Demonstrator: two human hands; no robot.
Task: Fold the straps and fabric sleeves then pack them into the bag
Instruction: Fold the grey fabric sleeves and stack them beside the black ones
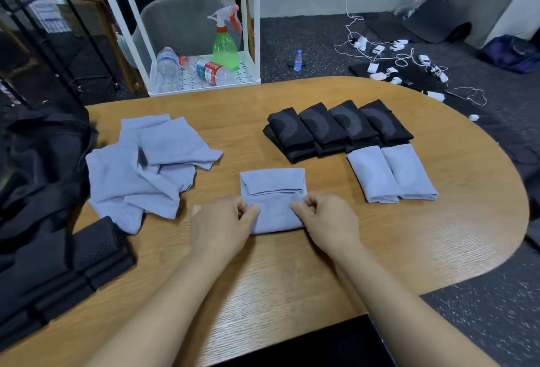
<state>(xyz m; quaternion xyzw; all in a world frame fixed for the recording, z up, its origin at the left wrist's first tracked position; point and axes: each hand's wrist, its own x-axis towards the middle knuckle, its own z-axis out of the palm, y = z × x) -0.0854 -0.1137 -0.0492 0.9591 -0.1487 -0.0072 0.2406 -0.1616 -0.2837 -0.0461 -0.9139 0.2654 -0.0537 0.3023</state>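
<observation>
A light grey-blue fabric sleeve (273, 191), partly folded, lies on the wooden table (409, 235) in front of me. My left hand (222, 226) pinches its lower left edge and my right hand (327, 220) pinches its lower right edge. To the left sits a loose pile of unfolded grey-blue sleeves (140, 173). Two folded grey-blue sleeves (391, 173) lie at the right, with a row of folded black sleeves (336, 129) behind them. The black bag (38, 167) sits at the table's left end, with black mesh straps (87, 255) in front of it.
Behind the table stands a white cart (204, 74) holding water bottles and a green spray bottle (225, 45). A grey chair (181, 21) is behind it. Chargers and cables (394, 59) litter the dark floor at the right. A black wire rack (35, 15) stands at the far left.
</observation>
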